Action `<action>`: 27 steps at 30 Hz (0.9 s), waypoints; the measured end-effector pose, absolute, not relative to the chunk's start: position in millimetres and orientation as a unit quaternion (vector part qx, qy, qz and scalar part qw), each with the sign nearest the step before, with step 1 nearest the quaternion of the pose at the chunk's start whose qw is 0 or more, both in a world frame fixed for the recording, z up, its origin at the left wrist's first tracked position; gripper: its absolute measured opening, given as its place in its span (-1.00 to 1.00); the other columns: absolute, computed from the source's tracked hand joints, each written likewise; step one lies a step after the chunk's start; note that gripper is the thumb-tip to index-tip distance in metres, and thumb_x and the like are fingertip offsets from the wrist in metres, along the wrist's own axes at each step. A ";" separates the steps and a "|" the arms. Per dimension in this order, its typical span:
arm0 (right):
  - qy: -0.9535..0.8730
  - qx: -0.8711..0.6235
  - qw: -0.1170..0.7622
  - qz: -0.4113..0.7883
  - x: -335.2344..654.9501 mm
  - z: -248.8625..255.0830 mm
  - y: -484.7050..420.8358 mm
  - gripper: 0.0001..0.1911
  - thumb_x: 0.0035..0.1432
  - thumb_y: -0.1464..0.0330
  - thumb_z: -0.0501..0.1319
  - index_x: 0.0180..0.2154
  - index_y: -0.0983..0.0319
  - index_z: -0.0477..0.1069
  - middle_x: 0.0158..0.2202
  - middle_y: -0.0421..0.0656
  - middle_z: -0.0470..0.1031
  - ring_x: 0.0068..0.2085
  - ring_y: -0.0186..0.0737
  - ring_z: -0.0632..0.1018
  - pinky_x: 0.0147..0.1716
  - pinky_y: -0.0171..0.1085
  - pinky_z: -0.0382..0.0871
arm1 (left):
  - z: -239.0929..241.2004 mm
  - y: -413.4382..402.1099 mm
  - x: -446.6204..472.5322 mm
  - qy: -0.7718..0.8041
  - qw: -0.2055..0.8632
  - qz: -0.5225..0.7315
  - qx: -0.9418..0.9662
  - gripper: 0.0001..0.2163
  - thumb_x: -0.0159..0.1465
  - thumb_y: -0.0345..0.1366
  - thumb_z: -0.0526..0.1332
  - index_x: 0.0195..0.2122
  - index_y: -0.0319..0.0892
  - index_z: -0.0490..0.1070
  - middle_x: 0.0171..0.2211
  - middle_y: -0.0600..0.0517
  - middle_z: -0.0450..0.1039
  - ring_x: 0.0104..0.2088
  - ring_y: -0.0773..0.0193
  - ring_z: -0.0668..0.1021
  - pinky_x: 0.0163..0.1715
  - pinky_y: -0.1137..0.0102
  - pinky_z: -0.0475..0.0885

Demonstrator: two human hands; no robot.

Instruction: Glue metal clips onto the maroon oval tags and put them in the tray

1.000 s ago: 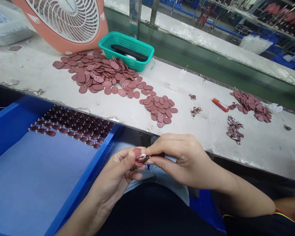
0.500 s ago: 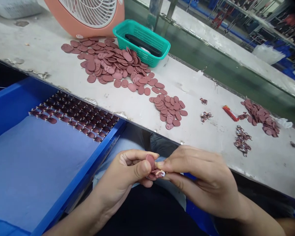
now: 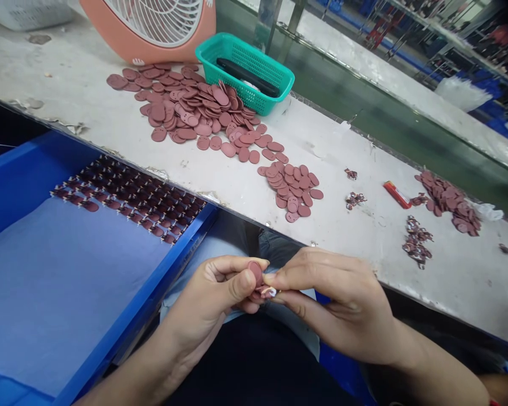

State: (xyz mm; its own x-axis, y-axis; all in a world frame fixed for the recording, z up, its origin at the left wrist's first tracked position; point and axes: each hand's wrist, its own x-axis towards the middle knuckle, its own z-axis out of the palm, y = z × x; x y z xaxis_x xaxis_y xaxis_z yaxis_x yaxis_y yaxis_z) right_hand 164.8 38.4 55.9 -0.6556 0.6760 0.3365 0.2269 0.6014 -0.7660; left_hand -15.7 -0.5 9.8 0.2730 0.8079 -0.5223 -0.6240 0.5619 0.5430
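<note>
Between thumb and fingers, my left hand point(image 3: 220, 296) pinches a small reddish-brown oval disc point(image 3: 255, 273). Just below that disc a small brown piece with a white and gold end point(image 3: 267, 292) sticks out from the fingers. My right hand point(image 3: 338, 299) is closed, its thumb and forefinger tips pressed at the edge of these pieces; the exact contact is partly hidden. Both hands meet over my lap, in front of the table edge. Nearest on the table is a small heap of matching oval discs point(image 3: 294, 189), some with small holes.
A larger disc heap point(image 3: 186, 107) lies by a green basket point(image 3: 275, 84) holding a dark object, beside an orange fan point(image 3: 152, 53). At right are a red box point(image 3: 397, 194), small brown pieces point(image 3: 417, 239) and more discs point(image 3: 449, 200). A blue bin point(image 3: 152, 299) holds rows of assembled pieces point(image 3: 131, 194).
Both hands have shifted slightly left together with the disc and the white-ended piece. The right hand's fingertips remain against the pieces.
</note>
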 end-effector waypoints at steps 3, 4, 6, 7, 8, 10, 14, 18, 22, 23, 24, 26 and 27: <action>-0.839 -0.266 0.314 0.357 165.2 54.7 37.9 -0.76 0.24 0.57 0.28 -0.07 0.24 0.50 -0.33 -0.11 0.64 -0.35 -0.27 0.60 -0.34 -0.29 0.50 | 8.2 -1.7 -15.6 0.398 0.791 0.451 0.115 -0.70 -0.10 -0.09 0.57 -0.41 -0.15 0.69 -0.54 0.03 0.59 -0.55 0.42 0.51 -0.53 0.59 0.41; -0.839 -0.264 0.315 0.357 165.3 54.0 37.7 -0.75 0.23 0.58 0.28 -0.07 0.24 0.50 -0.33 -0.11 0.63 -0.35 -0.26 0.60 -0.34 -0.29 0.50 | 7.5 -2.4 -15.6 0.399 0.791 0.450 0.114 -0.70 -0.10 -0.09 0.57 -0.40 -0.15 0.69 -0.54 0.02 0.59 -0.54 0.41 0.51 -0.53 0.59 0.41; -0.838 -0.265 0.316 0.358 165.1 52.5 37.5 -0.75 0.22 0.58 0.29 -0.08 0.24 0.51 -0.33 -0.11 0.63 -0.34 -0.26 0.60 -0.33 -0.29 0.50 | 6.0 -3.8 -15.7 0.405 0.790 0.446 0.111 -0.68 -0.10 -0.08 0.57 -0.39 -0.16 0.69 -0.54 0.02 0.58 -0.54 0.40 0.50 -0.53 0.58 0.40; -0.838 -0.265 0.316 0.358 164.9 51.6 37.4 -0.75 0.22 0.58 0.29 -0.08 0.25 0.51 -0.33 -0.11 0.63 -0.34 -0.27 0.60 -0.33 -0.30 0.50 | 5.4 -4.4 -15.9 0.407 0.790 0.446 0.111 -0.67 -0.11 -0.07 0.57 -0.39 -0.16 0.69 -0.55 0.02 0.57 -0.55 0.41 0.50 -0.53 0.57 0.39; -0.838 -0.266 0.316 0.358 164.5 50.7 37.2 -0.76 0.22 0.58 0.29 -0.08 0.25 0.51 -0.33 -0.11 0.63 -0.33 -0.27 0.60 -0.32 -0.30 0.50 | 5.0 -5.0 -16.1 0.407 0.789 0.446 0.110 -0.66 -0.11 -0.06 0.57 -0.39 -0.17 0.68 -0.56 0.03 0.56 -0.55 0.41 0.49 -0.54 0.58 0.39; -0.838 -0.265 0.319 0.355 163.7 49.1 36.9 -0.76 0.22 0.58 0.29 -0.08 0.25 0.51 -0.32 -0.12 0.63 -0.33 -0.28 0.60 -0.32 -0.31 0.50 | 4.4 -5.7 -16.7 0.404 0.789 0.450 0.112 -0.66 -0.10 -0.06 0.57 -0.39 -0.18 0.68 -0.58 0.05 0.54 -0.56 0.42 0.48 -0.55 0.58 0.38; -0.837 -0.265 0.320 0.356 162.3 46.5 37.5 -0.79 0.22 0.58 0.29 -0.11 0.29 0.52 -0.32 -0.10 0.63 -0.33 -0.28 0.60 -0.31 -0.32 0.50 | 2.8 -5.4 -17.7 0.402 0.788 0.453 0.110 -0.66 -0.10 -0.07 0.57 -0.39 -0.19 0.68 -0.60 0.07 0.51 -0.55 0.44 0.49 -0.55 0.60 0.40; -0.840 -0.270 0.306 0.357 161.5 46.2 40.4 -0.87 0.23 0.56 0.28 -0.16 0.33 0.52 -0.34 -0.08 0.62 -0.33 -0.28 0.60 -0.31 -0.32 0.49 | -0.5 -5.3 -19.0 0.403 0.787 0.452 0.121 -0.68 -0.04 -0.07 0.55 -0.36 -0.17 0.68 -0.55 0.08 0.52 -0.52 0.45 0.50 -0.52 0.62 0.43; -0.850 -0.273 0.283 0.350 161.5 49.8 42.1 -0.85 0.25 0.55 0.27 -0.14 0.31 0.52 -0.33 -0.11 0.61 -0.34 -0.30 0.58 -0.31 -0.33 0.47 | -5.7 -4.5 -21.6 0.385 0.804 0.438 0.118 -0.70 -0.01 -0.07 0.53 -0.37 -0.18 0.67 -0.54 0.08 0.50 -0.52 0.45 0.49 -0.53 0.63 0.46; -0.853 -0.277 0.273 0.347 161.8 51.0 42.1 -0.82 0.24 0.53 0.28 -0.10 0.31 0.52 -0.31 -0.12 0.61 -0.33 -0.31 0.57 -0.30 -0.34 0.47 | -7.3 -4.0 -22.3 0.379 0.808 0.436 0.113 -0.71 0.00 -0.07 0.53 -0.39 -0.18 0.66 -0.54 0.08 0.50 -0.52 0.45 0.49 -0.54 0.62 0.47; -0.855 -0.284 0.263 0.344 162.2 52.0 42.0 -0.76 0.23 0.50 0.31 -0.05 0.32 0.50 -0.28 -0.12 0.60 -0.32 -0.31 0.56 -0.29 -0.34 0.46 | -9.0 -3.4 -23.0 0.375 0.812 0.435 0.108 -0.73 0.01 -0.09 0.53 -0.42 -0.19 0.65 -0.54 0.08 0.49 -0.52 0.45 0.49 -0.55 0.62 0.48; -0.853 -0.297 0.256 0.345 163.1 53.0 41.9 -0.58 0.19 0.42 0.38 0.08 0.34 0.43 -0.23 -0.11 0.58 -0.30 -0.32 0.54 -0.26 -0.34 0.46 | -12.0 -2.1 -24.6 0.368 0.816 0.435 0.098 -0.76 0.04 -0.12 0.52 -0.43 -0.19 0.64 -0.52 0.08 0.49 -0.51 0.44 0.49 -0.55 0.61 0.49; -0.849 -0.301 0.260 0.348 163.4 52.7 42.0 -0.51 0.18 0.38 0.40 0.11 0.35 0.41 -0.22 -0.11 0.57 -0.31 -0.33 0.53 -0.25 -0.35 0.46 | -13.3 -1.4 -25.4 0.365 0.817 0.436 0.094 -0.77 0.05 -0.14 0.52 -0.41 -0.18 0.65 -0.51 0.09 0.50 -0.51 0.44 0.49 -0.55 0.61 0.50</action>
State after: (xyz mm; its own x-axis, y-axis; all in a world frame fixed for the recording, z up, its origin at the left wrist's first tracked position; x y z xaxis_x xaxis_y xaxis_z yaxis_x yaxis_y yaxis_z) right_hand 163.4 42.0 52.7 -0.6832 0.6922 0.2326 0.3300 0.5768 -0.7472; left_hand -25.4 -1.4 -13.3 0.3542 0.7811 -0.5142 -0.6436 0.6026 0.4720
